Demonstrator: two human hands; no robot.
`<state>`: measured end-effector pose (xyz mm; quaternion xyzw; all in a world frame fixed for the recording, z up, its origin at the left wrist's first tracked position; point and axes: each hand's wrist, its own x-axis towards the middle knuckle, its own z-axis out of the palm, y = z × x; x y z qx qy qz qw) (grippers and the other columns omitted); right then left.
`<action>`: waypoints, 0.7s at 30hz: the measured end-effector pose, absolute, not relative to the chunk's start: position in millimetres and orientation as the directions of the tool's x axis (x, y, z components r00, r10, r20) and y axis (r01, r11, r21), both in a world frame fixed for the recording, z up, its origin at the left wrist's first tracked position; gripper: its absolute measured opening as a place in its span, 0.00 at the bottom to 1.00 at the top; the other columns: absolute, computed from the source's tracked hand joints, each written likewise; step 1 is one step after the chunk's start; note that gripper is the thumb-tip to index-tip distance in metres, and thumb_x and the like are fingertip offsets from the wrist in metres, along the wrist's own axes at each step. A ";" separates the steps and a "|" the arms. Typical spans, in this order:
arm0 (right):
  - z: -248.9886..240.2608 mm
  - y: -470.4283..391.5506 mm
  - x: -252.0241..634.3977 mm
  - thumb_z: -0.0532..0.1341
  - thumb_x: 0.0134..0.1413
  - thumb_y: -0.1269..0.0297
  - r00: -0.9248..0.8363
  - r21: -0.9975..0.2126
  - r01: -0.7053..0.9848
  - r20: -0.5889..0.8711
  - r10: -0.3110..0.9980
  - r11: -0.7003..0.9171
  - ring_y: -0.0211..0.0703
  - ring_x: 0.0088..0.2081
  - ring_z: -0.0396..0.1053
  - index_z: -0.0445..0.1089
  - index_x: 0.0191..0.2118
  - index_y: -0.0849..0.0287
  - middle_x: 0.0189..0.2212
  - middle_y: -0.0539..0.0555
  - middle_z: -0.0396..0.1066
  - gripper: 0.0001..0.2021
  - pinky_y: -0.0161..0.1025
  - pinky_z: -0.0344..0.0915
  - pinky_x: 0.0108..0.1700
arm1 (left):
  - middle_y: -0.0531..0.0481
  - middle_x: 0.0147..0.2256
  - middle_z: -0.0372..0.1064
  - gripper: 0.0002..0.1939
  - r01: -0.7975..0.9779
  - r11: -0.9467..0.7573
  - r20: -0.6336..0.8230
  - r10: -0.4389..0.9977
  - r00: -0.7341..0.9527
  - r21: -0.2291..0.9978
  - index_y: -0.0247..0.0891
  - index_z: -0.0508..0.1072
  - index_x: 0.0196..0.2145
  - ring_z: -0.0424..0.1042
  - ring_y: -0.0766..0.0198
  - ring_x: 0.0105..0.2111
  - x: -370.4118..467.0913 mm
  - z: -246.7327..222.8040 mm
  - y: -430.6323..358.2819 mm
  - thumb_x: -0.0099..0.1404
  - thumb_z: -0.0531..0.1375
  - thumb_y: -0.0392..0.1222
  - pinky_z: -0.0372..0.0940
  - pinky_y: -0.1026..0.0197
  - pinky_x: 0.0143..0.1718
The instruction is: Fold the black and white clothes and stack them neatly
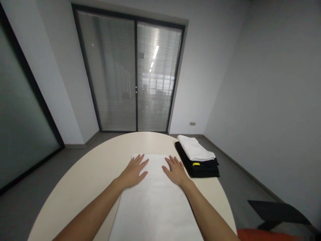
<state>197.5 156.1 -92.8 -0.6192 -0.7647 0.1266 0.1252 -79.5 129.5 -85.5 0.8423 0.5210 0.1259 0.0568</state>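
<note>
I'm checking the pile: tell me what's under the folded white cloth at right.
Under the folded white cloth: a folded black fabric stack with a yellow patch; its covered top is hidden.

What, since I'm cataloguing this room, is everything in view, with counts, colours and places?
Spread cloth: one, white, flat on the table before the person
Folded cloth: one, white, on top of the black stack
Black stack: one, folded layers too dark to count, table's right side
Yellow patch: one, yellow, front of the black stack
Table: one, cream, centre
Chair: one, partly seen, black and red, lower right
Blind-covered glazing: two panes, grey, dark-framed, far wall
Wall plate: one, greyish, low on far wall
Frosted panel: one, greenish grey, left
Walls: several, pale grey, around
Floor: one, grey, below
Left hand, right hand: two, bare, on the spread cloth
</note>
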 end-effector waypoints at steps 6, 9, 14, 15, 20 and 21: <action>-95.5 155.3 200.2 0.49 0.65 0.41 -0.200 -0.389 0.899 0.045 0.979 0.201 0.57 0.72 0.35 0.56 0.68 0.50 0.72 0.55 0.43 0.32 0.60 0.36 0.68 | 0.41 0.71 0.39 0.33 0.917 -0.301 0.053 0.953 0.298 0.261 0.44 0.55 0.69 0.37 0.47 0.71 -80.4 -97.1 150.3 0.73 0.45 0.61 0.39 0.40 0.67; -94.4 154.2 200.2 0.49 0.66 0.44 -0.200 -0.390 0.897 0.065 0.978 0.209 0.56 0.72 0.38 0.57 0.68 0.50 0.71 0.56 0.44 0.30 0.59 0.38 0.68 | 0.39 0.70 0.42 0.31 0.942 -0.241 0.121 0.968 0.218 0.232 0.44 0.58 0.68 0.41 0.45 0.70 -86.9 -107.1 146.6 0.73 0.47 0.58 0.41 0.38 0.66; -86.9 151.7 204.5 0.51 0.66 0.53 -0.065 -0.303 0.944 0.219 0.974 0.131 0.57 0.63 0.59 0.64 0.62 0.62 0.64 0.67 0.60 0.25 0.49 0.56 0.61 | 0.34 0.62 0.62 0.27 0.917 -0.145 0.301 0.953 0.029 0.371 0.33 0.67 0.62 0.61 0.44 0.63 -113.7 -119.5 145.3 0.68 0.55 0.48 0.51 0.43 0.64; -85.4 151.8 206.3 0.52 0.66 0.55 -0.018 -0.301 0.950 0.225 0.974 0.087 0.58 0.59 0.64 0.66 0.60 0.63 0.59 0.68 0.66 0.24 0.48 0.59 0.58 | 0.35 0.60 0.66 0.27 0.899 -0.153 0.312 0.950 0.019 0.411 0.32 0.68 0.61 0.64 0.46 0.61 -119.2 -120.3 147.2 0.68 0.55 0.46 0.53 0.46 0.63; -85.2 158.7 214.6 0.57 0.61 0.64 0.074 -0.464 0.886 0.182 0.981 0.019 0.51 0.48 0.72 0.67 0.58 0.63 0.45 0.62 0.76 0.21 0.40 0.64 0.49 | 0.40 0.49 0.75 0.28 0.827 -0.133 0.290 0.956 -0.038 0.546 0.30 0.64 0.62 0.72 0.53 0.52 -133.6 -120.3 160.4 0.65 0.56 0.41 0.62 0.53 0.57; -85.9 161.1 215.7 0.58 0.60 0.66 0.085 -0.508 0.861 0.177 0.981 0.017 0.49 0.47 0.73 0.66 0.59 0.63 0.46 0.62 0.76 0.22 0.38 0.64 0.49 | 0.40 0.48 0.75 0.29 0.808 -0.122 0.274 0.960 -0.051 0.577 0.30 0.63 0.62 0.74 0.55 0.49 -134.2 -120.3 162.6 0.65 0.57 0.40 0.64 0.54 0.55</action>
